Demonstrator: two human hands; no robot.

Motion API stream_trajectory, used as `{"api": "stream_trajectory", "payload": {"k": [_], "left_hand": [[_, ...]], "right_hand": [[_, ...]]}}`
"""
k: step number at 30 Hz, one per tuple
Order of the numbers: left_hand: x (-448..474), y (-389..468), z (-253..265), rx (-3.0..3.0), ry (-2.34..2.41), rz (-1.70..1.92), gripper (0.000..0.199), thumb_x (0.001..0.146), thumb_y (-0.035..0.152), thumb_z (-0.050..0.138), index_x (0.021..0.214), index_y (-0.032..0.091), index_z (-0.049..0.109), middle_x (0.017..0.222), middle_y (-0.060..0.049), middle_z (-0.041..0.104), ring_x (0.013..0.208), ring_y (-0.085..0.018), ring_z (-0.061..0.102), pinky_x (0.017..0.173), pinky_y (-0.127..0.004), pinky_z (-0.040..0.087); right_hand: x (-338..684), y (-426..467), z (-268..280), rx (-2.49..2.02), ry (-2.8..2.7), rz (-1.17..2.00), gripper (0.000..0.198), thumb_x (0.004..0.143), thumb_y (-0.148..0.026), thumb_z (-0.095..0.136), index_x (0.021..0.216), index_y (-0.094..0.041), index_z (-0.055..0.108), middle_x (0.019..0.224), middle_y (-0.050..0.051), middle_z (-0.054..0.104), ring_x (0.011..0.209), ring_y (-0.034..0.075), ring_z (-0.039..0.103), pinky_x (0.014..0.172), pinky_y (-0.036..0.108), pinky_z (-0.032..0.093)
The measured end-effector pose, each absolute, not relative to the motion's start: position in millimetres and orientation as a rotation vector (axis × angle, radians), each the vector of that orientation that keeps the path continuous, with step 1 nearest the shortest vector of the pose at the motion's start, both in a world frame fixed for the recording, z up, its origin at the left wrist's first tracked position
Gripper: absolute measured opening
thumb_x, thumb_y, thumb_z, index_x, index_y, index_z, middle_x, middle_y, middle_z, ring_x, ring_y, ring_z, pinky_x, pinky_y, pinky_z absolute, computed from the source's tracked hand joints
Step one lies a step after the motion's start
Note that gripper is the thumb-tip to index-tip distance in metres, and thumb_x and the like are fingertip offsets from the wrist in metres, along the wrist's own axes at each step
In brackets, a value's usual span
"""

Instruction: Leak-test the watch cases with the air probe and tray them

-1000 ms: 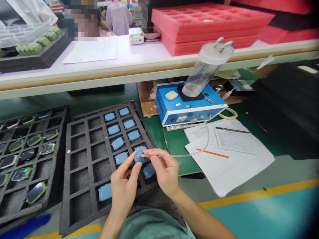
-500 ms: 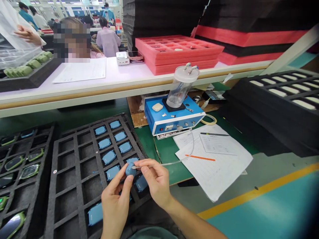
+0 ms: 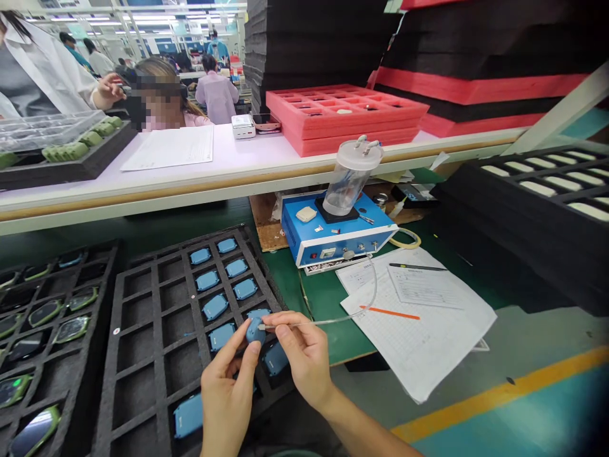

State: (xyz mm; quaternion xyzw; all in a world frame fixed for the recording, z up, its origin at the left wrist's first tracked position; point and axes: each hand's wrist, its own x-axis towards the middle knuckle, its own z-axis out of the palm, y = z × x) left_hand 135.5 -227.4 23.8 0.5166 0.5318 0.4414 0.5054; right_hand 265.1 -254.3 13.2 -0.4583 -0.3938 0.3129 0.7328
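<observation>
Between the thumb and fingers of my left hand (image 3: 231,374) is a small blue watch case (image 3: 255,331), held above a black foam tray (image 3: 136,330). My right hand (image 3: 304,352) pinches the end of a clear thin tube (image 3: 342,318), and its tip touches the face of the case. The tube runs back to the front of a blue tester box (image 3: 340,241) with a clear cylinder (image 3: 346,181) on top. More blue watch cases (image 3: 216,307) lie in the tray's compartments beneath my hands. My palms hide some of these.
Left of the tray, another foam tray (image 3: 52,374) holds green-rimmed watches. Papers (image 3: 423,343) with an orange stick (image 3: 390,312) and a pen (image 3: 419,266) lie at right. A shelf (image 3: 190,184) crosses above, carrying red foam trays (image 3: 347,120). Several people are beyond it.
The whole view has shifted, so most things sit slightly lower and further right. Both hands keep the same hold, tube tip against the case. A person's hand behind the shelf has moved.
</observation>
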Motion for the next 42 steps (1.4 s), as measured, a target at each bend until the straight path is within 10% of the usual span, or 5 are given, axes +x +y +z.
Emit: {"api": "stream_trajectory", "payload": {"k": [42], "left_hand": [[139,-242,3,1.2,1.254,1.123,0.059,0.083,0.065,0.076,0.122,0.021,0.081,0.103,-0.011,0.081,0.079,-0.022,0.073,0.07,-0.026,0.061]], "right_hand": [[263,-258,13,-1.105,-0.913,0.579,0.015,0.097,-0.033,0.07,0.095,-0.024,0.082,0.095,0.008,0.082,0.087,0.02,0.082,0.079,0.024,0.067]]}}
